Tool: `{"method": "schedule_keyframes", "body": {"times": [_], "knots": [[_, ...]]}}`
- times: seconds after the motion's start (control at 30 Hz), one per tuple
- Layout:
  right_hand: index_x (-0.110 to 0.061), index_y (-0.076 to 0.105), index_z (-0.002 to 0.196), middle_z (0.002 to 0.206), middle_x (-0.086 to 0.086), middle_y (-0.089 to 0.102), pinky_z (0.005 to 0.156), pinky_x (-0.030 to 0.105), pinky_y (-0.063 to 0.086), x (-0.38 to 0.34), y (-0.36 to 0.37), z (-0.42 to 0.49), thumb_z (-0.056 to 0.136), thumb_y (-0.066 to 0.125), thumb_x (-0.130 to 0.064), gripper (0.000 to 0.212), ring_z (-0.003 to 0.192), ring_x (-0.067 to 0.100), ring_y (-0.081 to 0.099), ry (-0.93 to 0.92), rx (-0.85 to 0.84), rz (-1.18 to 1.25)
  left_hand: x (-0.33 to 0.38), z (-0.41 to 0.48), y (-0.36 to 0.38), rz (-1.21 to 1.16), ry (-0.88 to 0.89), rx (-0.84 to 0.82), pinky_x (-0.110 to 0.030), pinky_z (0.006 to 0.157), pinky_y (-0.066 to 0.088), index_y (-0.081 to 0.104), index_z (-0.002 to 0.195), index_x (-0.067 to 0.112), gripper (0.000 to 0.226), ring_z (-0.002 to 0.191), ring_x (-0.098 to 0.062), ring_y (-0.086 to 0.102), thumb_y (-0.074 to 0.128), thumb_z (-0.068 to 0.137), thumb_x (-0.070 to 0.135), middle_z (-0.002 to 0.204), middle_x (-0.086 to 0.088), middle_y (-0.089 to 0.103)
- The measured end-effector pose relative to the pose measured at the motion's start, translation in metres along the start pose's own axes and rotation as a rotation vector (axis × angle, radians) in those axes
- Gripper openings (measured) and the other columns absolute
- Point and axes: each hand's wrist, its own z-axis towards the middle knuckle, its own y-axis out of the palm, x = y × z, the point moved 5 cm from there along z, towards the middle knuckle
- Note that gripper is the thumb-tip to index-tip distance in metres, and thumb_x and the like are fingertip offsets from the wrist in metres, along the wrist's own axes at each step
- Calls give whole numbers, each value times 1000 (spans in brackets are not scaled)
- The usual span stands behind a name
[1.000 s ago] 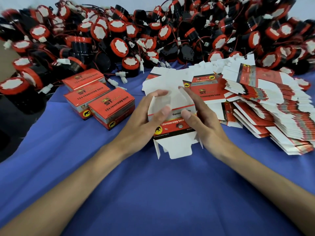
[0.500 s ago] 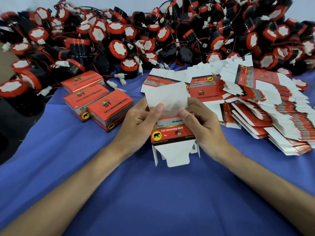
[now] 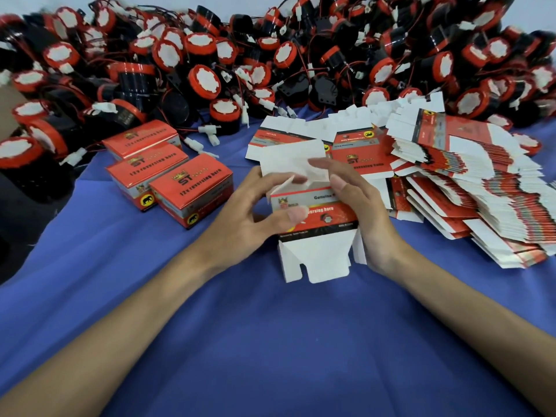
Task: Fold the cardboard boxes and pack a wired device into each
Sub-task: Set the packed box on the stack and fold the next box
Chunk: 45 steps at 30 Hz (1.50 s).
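The box (image 3: 316,216) is held between the two hands, low over the blue cloth (image 3: 270,341). I cannot tell whether its lower flaps touch the cloth. It is a half-formed sleeve of thin glossy card, and its long axis runs from the person outward. The white lower flaps point back toward the wrists, one of them round-cornered with a notch cut beside it. A wide white lid flap stands up beyond the fingertips. The printed face looks up at the person. It is red with a grey band across the top, black lettering reading left to right, and a crown mark near the left thumb. The inner side of the card is plain matt white.

The left hand (image 3: 240,224) grips the box's left edge. Its thumb is pressed flat on the red panel, its fingers curl round behind, and the forefinger reaches a small side flap at the top. The right hand (image 3: 361,212) clasps the right edge, thumb tip on the grey band, fingers bent round toward the lid flap.

Beyond the left hand's knuckles lie three finished boxes (image 3: 168,173), closed, rectangular, side by side. Out past the right hand a fanned stack of flat cartons (image 3: 481,191) slumps across the cloth. Farther off than both hands is a heap of wired devices (image 3: 210,79), with round black bodies, red rims, white faces and thin red and black leads ending in white plugs.
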Motion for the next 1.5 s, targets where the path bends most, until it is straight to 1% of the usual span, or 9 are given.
{"method": "schedule_keyframes", "body": {"times": [0.23, 0.4, 0.5, 0.67, 0.83, 1.0, 1.13, 1.27, 1.5], "knots": [[-15, 41, 100, 92, -12, 61, 75, 26, 52, 4, 1, -5, 73, 58, -33, 36, 89, 10, 61, 0, -131, 175, -11, 3, -13, -215, -90, 197, -18, 61, 52, 42, 91, 15, 36, 82, -11, 71, 70, 71, 26, 93, 16, 67], [-23, 28, 114, 136, 0, 33, 92, 22, 46, -4, -4, -2, 66, 59, -33, 58, 125, 22, 39, -240, 1, -2, -19, 6, -22, -352, -115, 317, -20, 58, 51, 39, 82, 17, 36, 77, -12, 68, 71, 73, 31, 87, 4, 66], [-19, 20, 142, 155, 4, 8, 109, 25, 35, -14, -1, -5, 75, 63, -56, 88, 145, 15, 16, -396, -68, -304, -23, 10, -26, -425, -125, 388, -20, 53, 51, 41, 85, 18, 31, 71, -9, 68, 70, 82, 31, 76, 5, 67], [-19, 51, 125, 151, 9, 32, 114, 34, 29, -13, 7, -9, 83, 57, -38, 46, 142, 16, 30, -383, -174, -507, -27, 9, -20, -364, -125, 314, -19, 74, 53, 48, 113, 28, 24, 99, -7, 67, 47, 95, 43, 105, 12, 70], [-29, 55, 116, 124, -17, 59, 95, 21, 43, -12, 1, -8, 93, 43, -55, 37, 119, 3, 53, -268, 0, -417, -15, 15, -22, -31, -97, 395, -30, 118, 23, 21, 148, 21, 69, 147, -12, 19, 37, 92, 58, 157, 8, 19], [-36, 63, 101, 96, -19, 67, 66, 19, 53, -7, -4, -5, 96, 30, -38, 34, 92, 0, 62, -165, 101, -252, 12, -8, 1, 633, 338, 223, -49, 120, -4, -11, 150, 6, 116, 148, -20, -12, 38, 78, 82, 160, -10, -10], [-34, 61, 108, 97, -19, 66, 63, 16, 52, -7, -1, -5, 95, 28, -41, 36, 93, -2, 62, -150, 75, -155, 14, -5, 8, 808, 422, 236, -67, 113, 2, 4, 149, 21, 112, 149, -24, -2, 63, 69, 70, 158, -6, 5], [-25, 52, 122, 131, -3, 53, 77, 31, 54, -4, 1, -7, 95, 38, -27, 31, 120, 13, 53, -166, -63, -47, 14, -5, 3, 607, 454, 253, -51, 114, 27, 29, 137, 12, 85, 143, -28, 25, 70, 75, 54, 148, -11, 27], [-14, 41, 135, 141, 2, 44, 87, 52, 54, -8, 5, -12, 82, 51, -21, 54, 128, 31, 45, -193, -239, -39, 9, -6, -9, 453, 391, 319, -40, 104, 39, 40, 122, 4, 51, 127, -22, 44, 57, 84, 33, 132, -11, 44]]}}
